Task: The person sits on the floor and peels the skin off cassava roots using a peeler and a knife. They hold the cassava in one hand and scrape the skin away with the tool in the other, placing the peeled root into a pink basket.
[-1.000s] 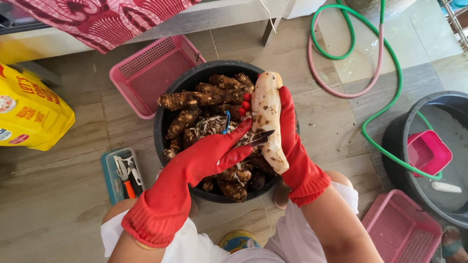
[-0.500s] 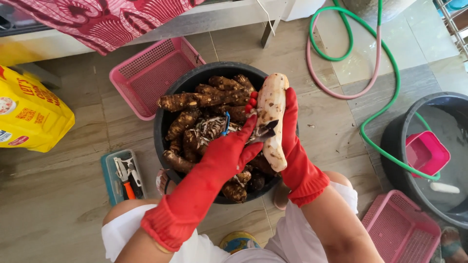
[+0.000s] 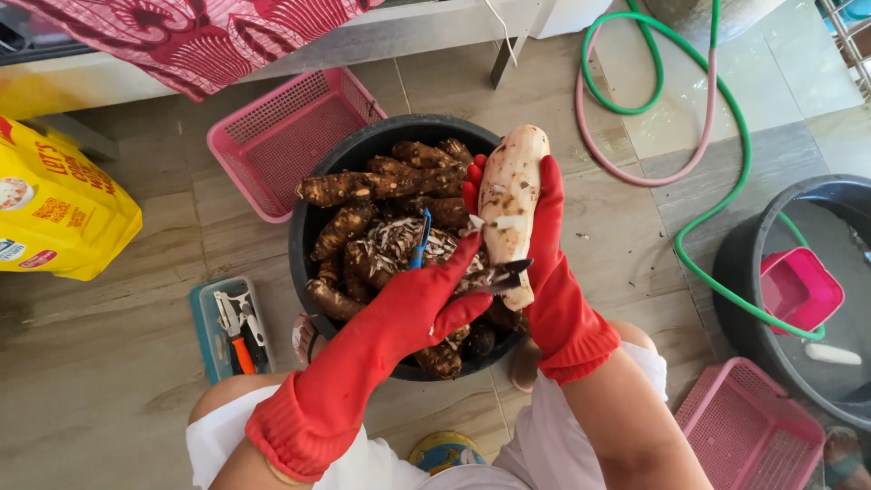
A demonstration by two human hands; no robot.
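A pale, mostly peeled root (image 3: 510, 213) stands nearly upright over the black tub (image 3: 319, 218), held from behind by the right hand (image 3: 547, 238) in a red glove, fingers wrapped around its far side and fingertips showing at its left edge. Bits of brown skin still cling to the lower end. The left hand (image 3: 437, 292), also red-gloved, is closed on a peeler (image 3: 481, 272) with a blue handle, its dark blade lying against the lower part of the root.

The tub below is filled with unpeeled brown roots (image 3: 367, 186) and a heap of peelings (image 3: 399, 238). It sits on the tiled floor between the person's knees. Just behind it on the left lies a pink basket (image 3: 286, 136); a yellow bag (image 3: 59, 213) is further left. A small teal tray (image 3: 207, 331) with tools lies beside the tub on the left. To the right, a green and pink hose (image 3: 699, 163) loops across the floor toward a grey basin (image 3: 753, 263) holding a pink scoop (image 3: 797, 289). Another pink basket (image 3: 748, 431) lies at the lower right.
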